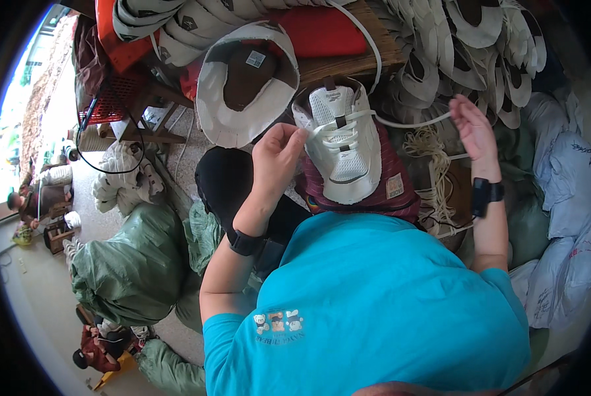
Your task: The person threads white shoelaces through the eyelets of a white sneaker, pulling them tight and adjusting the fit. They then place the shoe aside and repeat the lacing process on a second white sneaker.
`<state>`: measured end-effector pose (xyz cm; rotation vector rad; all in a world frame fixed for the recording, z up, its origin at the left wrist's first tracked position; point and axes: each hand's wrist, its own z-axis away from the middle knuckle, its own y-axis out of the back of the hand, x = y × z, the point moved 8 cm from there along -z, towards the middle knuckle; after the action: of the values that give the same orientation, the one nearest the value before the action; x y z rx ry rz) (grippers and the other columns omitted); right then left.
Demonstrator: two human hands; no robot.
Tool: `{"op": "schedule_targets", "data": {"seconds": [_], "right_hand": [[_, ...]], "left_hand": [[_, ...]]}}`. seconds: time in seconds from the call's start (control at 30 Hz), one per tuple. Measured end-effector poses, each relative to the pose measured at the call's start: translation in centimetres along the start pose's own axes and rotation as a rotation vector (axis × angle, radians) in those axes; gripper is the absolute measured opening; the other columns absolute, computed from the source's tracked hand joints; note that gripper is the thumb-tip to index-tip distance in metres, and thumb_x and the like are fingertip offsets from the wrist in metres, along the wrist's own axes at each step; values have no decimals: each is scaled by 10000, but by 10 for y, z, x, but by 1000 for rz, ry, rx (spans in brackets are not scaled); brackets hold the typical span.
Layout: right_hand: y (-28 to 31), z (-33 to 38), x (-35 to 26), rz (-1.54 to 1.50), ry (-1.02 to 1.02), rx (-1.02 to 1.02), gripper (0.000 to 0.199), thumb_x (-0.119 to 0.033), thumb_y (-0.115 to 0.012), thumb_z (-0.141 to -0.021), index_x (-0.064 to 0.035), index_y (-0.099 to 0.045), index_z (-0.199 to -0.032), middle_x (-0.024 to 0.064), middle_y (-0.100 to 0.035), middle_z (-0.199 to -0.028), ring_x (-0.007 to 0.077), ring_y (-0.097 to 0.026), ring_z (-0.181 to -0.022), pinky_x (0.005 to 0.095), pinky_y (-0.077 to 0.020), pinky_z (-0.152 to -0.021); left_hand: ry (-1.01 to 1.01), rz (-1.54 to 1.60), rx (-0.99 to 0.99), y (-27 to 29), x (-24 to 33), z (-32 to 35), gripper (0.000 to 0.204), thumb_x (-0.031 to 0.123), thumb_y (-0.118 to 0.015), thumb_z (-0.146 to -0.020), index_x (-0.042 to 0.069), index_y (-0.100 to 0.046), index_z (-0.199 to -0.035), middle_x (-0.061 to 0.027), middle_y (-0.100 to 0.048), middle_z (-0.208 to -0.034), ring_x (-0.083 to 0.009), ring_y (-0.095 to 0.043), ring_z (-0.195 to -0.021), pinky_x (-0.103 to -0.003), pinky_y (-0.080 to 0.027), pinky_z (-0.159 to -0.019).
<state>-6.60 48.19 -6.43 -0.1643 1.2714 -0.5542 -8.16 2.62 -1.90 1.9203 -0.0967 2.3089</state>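
Note:
A white shoe upper (pixel 343 158) with a mesh tongue rests over maroon cloth (pixel 399 171) at my lap. A white shoelace (pixel 411 125) is threaded in rows across its front. My left hand (pixel 279 155) is closed in a pinch at the left edge of the upper, on the lace there. Out to the right, my right hand (pixel 475 129) has its fingers curled round the lace, which stretches from the top eyelets. The exact grip of both hands is partly hidden. Just left of the upper stands another pale, unlaced shoe upper (pixel 210 99) with a dark inside.
Several stacked uppers (pixel 190 30) and hanging uppers (pixel 470 59) crowd the wooden bench (pixel 368 56). Loose laces (pixel 431 158) hang beneath my right hand. A red basket (pixel 114 96) and green sack (pixel 134 257) lie left, white sacks (pixel 569 178) right. Two people work farther left.

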Motion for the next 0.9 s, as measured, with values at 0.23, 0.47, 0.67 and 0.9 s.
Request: {"op": "schedule_targets", "data": {"seconds": [0.23, 0.47, 0.67, 0.9], "right_hand": [[-163, 27, 13, 417, 70, -316, 252, -123, -598, -996, -3, -631, -1216, 66, -693, -1029, 89, -650, -884, 206, -511, -748], [-216, 39, 19, 686, 122, -375, 282, -95, -514, -1007, -45, -622, -1262, 47, -691, -1017, 74, -620, -745, 212, -510, -691], [-225, 43, 11, 682, 258, -400, 304, -43, -496, -993, -17, -588, -1281, 75, -701, -1028, 114, -659, -865, 253, -528, -801], [-228, 38, 20, 669, 127, -431, 223, -16, -530, -955, 21, -551, -1174, 94, -699, -922, 121, -666, -781, 269, -542, -723]], "left_hand": [[202, 48, -47, -1, -1, -4, 126, 101, -625, -908, 15, -625, -816, 36, -589, -700, -30, -489, -620, -205, -376, -546], [127, -102, 7, -4, 7, -13, 124, 101, -612, -857, 19, -615, -765, 13, -590, -664, -95, -516, -598, -274, -410, -554], [-493, -831, -1, -16, 65, -8, 163, 95, -727, -776, 42, -630, -896, -123, -638, -878, -349, -630, -808, -428, -511, -714], [-651, -885, -296, -17, 91, -18, 239, 98, -719, -825, 50, -620, -1037, -106, -613, -1070, -326, -584, -1074, -395, -507, -863]]}}
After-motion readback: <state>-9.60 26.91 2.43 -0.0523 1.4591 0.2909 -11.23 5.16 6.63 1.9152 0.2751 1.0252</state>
